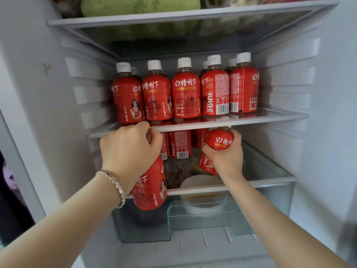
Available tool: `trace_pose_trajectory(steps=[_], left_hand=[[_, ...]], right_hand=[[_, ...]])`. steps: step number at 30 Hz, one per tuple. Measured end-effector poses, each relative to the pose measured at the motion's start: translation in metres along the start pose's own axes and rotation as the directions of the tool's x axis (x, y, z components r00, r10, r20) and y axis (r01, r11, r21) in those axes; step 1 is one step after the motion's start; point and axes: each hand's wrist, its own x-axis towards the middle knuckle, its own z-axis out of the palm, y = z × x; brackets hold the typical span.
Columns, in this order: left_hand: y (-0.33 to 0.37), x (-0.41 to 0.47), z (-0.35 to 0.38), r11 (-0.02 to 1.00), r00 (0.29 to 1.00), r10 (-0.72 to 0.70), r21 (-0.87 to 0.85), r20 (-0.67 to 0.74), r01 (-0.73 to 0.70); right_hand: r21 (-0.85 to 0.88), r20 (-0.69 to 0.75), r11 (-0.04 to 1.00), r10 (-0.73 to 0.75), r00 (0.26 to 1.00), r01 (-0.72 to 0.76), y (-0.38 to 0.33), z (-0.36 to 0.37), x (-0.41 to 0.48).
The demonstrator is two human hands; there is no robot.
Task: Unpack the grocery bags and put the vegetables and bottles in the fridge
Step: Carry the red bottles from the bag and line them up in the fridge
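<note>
I face an open fridge. My left hand (pixel 129 149), with a bracelet on the wrist, grips the top of a red juice bottle (pixel 151 186) at the front of the lower shelf, its cap hidden under my fingers. My right hand (pixel 226 155) holds another red juice bottle (pixel 218 141) by its body, tilted, just under the middle shelf's edge. Several red juice bottles with white caps (pixel 185 93) stand in a row on the middle glass shelf (pixel 270 118). More bottles (pixel 179 146) stand behind my hands on the lower shelf.
Green vegetables (pixel 139 5) lie on the top shelf. A white bowl (pixel 201 183) sits on the lower shelf (pixel 270 180) near its front edge. A clear drawer (pixel 202 219) is below. The fridge's side walls (pixel 289 74) have ribbed rails.
</note>
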Motion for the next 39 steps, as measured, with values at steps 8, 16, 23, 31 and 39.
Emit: trace_pose_trajectory(steps=[8, 16, 23, 31, 39], left_hand=[[0.001, -0.006, -0.002, 0.999, 0.998, -0.035, 0.013, -0.055, 0.036], [0.005, -0.005, -0.004, 0.99, 0.988, -0.143, 0.011, 0.053, 0.142], [0.003, -0.005, -0.008, 0.968, 0.96, -0.244, -0.017, 0.136, 0.249], [-0.002, -0.018, -0.007, 0.941, 0.968, -0.246, -0.248, -0.039, 0.229], [-0.005, -0.013, 0.001, 0.876, 0.935, -0.355, -0.356, -0.018, 0.326]], right_hand=[[-0.093, 0.062, 0.996, 0.015, 0.998, -0.01, -0.001, 0.024, 0.021], [-0.093, 0.167, 0.984, -0.136, 0.976, 0.153, 0.001, 0.02, -0.008], [-0.277, 0.287, 0.96, 0.046, 0.957, 0.037, 0.018, 0.029, 0.047], [-0.815, 0.327, 0.579, 0.429, 0.842, 0.022, 0.012, 0.047, 0.048], [0.216, 0.856, 0.973, -0.231, 0.462, 0.085, -0.069, 0.035, -0.074]])
